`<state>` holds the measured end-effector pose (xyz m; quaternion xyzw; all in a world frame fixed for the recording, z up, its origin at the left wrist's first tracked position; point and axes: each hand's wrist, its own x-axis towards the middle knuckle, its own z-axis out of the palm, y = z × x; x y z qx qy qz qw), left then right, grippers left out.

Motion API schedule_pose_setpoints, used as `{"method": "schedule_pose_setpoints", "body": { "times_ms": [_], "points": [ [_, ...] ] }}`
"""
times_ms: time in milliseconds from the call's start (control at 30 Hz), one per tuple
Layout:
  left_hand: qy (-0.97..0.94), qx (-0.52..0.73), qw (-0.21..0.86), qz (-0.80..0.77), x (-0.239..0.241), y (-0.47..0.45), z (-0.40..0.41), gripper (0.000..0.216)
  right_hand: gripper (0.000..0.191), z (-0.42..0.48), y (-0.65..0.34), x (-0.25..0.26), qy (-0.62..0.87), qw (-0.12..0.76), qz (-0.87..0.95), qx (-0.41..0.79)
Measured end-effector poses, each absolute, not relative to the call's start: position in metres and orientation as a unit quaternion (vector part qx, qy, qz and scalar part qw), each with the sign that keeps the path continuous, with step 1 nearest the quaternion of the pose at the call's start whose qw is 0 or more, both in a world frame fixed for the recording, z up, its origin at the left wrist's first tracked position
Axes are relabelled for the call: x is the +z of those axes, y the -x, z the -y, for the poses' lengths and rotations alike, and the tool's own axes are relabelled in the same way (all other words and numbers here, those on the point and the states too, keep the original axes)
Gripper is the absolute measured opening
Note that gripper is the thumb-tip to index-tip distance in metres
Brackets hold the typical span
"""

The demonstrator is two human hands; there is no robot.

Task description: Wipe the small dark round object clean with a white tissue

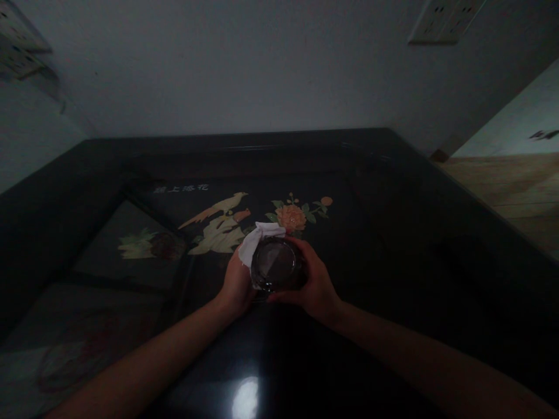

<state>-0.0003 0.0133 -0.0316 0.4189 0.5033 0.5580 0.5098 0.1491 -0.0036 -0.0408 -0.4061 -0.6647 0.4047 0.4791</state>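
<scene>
A round, dark, see-through glass cup point(276, 262) is held over the middle of the dark tabletop, with one circular end facing me. My right hand point(318, 280) wraps around its right side, fingers at the far edge and thumb along the near edge. On the other side, my left hand point(238, 284) presses a crumpled white cloth point(250, 247) against the glass. The cloth also drapes over the cup's far left edge. Most of my left fingers are hidden behind the cup and cloth. Dim light makes the cup's inside hard to make out.
The glossy black tabletop point(367, 233) has an inlaid bird point(225, 205), a flower point(292, 217) and written characters. A raised rim runs along its back, against a pale wall point(244, 70). Wall sockets point(445, 20) sit upper right, others upper left. Wooden flooring point(515, 186) shows at right.
</scene>
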Motion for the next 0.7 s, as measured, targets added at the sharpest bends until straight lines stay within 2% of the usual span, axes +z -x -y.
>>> {"method": "schedule_pose_setpoints", "body": {
  "times_ms": [167, 233, 333, 433, 533, 700],
  "points": [
    [-0.552, 0.566, 0.41, -0.455, -0.018, 0.003, -0.004, 0.031, 0.093, 0.006, -0.146, -0.038, 0.395, 0.488, 0.632, 0.454],
    [-0.689, 0.541, 0.305, -0.373, -0.013, 0.005, -0.001, 0.039, 0.09, 0.007, -0.146, -0.038, 0.395, 0.486, 0.613, 0.483],
    [-0.811, 0.498, 0.125, -0.281, -0.011, 0.008, -0.002, 0.036, 0.081, 0.005, -0.147, -0.039, 0.397, 0.489, 0.586, 0.509],
    [-0.847, 0.473, 0.059, -0.235, -0.012, 0.009, -0.005, 0.034, 0.074, 0.002, -0.148, -0.039, 0.395, 0.483, 0.579, 0.524],
    [-0.821, 0.497, 0.121, -0.254, -0.009, 0.007, -0.005, 0.035, 0.077, 0.001, -0.148, -0.039, 0.395, 0.478, 0.58, 0.529],
    [-0.654, 0.521, 0.393, -0.383, -0.013, 0.006, -0.006, 0.042, 0.088, 0.004, -0.149, -0.041, 0.393, 0.483, 0.577, 0.528]
  ]
}}
